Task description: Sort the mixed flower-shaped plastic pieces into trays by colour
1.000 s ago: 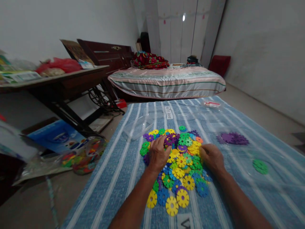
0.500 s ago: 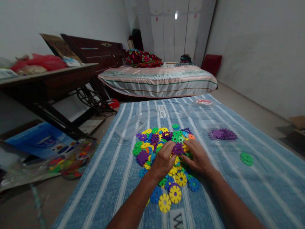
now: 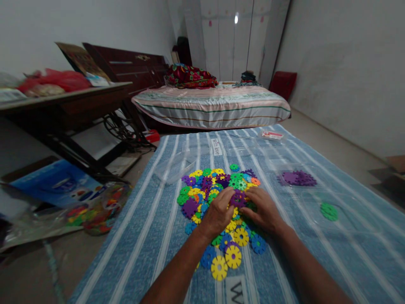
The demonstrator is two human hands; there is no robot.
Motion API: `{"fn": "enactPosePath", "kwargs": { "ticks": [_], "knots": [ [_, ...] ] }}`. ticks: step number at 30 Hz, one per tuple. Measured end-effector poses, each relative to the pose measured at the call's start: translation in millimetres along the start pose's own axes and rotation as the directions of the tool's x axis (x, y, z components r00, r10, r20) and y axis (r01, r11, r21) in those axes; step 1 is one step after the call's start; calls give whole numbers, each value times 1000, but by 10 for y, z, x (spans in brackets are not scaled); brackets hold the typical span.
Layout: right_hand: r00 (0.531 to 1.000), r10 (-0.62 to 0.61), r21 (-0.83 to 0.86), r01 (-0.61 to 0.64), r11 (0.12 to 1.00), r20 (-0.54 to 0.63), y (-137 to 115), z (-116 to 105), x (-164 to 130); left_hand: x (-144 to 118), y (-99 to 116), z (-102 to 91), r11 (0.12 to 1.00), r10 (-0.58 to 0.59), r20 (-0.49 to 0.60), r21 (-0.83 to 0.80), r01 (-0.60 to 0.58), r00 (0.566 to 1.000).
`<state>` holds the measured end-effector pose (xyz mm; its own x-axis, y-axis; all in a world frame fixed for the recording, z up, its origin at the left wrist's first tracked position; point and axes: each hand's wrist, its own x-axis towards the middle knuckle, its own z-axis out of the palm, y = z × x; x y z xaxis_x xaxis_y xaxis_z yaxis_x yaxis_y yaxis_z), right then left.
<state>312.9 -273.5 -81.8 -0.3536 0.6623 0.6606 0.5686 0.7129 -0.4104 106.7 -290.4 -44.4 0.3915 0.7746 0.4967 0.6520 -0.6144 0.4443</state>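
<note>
Head view: purple disc (image 3: 237, 198) between both hands' fingers (image 3: 228, 195).

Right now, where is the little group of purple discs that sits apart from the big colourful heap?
The purple discs lie on the striped blue cloth, right of the mixed heap and beyond the green discs.

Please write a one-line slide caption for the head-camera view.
Left hand and right hand meet over a purple disc atop a multicoloured disc pile on a striped blue cloth.
</note>
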Motion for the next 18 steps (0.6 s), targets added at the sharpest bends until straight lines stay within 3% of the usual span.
{"fn": "enactPosePath", "kwargs": {
  "ticks": [10,12,14,16,18],
  "knots": [
    [1000,0,50,0,999,-4,2,-73,35,0,8,15,1000,15,-22,-19,-15,1000],
    [998,59,97,-57,994,-21,-10,-94,34,1,9,-6,1000,6,-23,-18,-6,1000],
    [979,194,148,-183,972,-64,-14,-111,36,11,-2,-44,1000,-10,-20,-10,10,1000],
    [900,414,250,-373,893,-136,-5,-122,57,31,-28,-99,999,-42,-30,2,42,999],
    [737,652,439,-534,723,-179,23,-132,106,56,-73,-161,995,-97,-59,21,98,994]
  ]
}}
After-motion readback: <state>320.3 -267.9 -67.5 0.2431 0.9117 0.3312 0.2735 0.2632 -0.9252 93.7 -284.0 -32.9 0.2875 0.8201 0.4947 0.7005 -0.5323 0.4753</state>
